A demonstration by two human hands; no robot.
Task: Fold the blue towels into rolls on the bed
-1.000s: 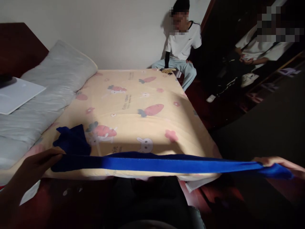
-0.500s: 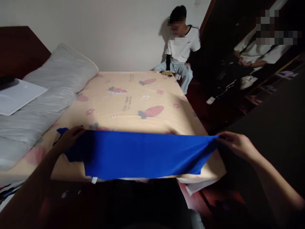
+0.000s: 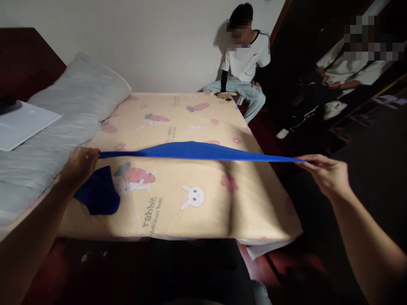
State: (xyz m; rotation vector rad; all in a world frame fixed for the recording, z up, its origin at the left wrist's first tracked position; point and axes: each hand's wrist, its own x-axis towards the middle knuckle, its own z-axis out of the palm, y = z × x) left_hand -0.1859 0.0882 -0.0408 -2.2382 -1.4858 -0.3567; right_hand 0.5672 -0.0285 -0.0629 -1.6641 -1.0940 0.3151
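A blue T-shirt (image 3: 193,151) is stretched taut in a narrow band above the bed, its middle bulging away from me. My left hand (image 3: 81,166) is closed on its left end, and below that hand a darker sleeve-like part (image 3: 101,192) hangs over the sheet. At the opposite end, my right hand (image 3: 329,173) pinches the cloth between thumb and fingers, out past the bed's right edge. Under the shirt lies a cream bed sheet (image 3: 178,178) printed with rabbits and carrots.
Grey bedding (image 3: 92,93) lies along the left, with a flat white panel (image 3: 28,123) on it. One person (image 3: 244,59) sits at the bed's far corner. Another person (image 3: 346,67) sits farther right, near a shelf with shoes (image 3: 389,101). A dark headboard (image 3: 28,63) stands at left.
Both my hands have risen and moved away from me with the shirt. Its broad hanging panel has swung up into a thin band, uncovering the near part of the sheet.
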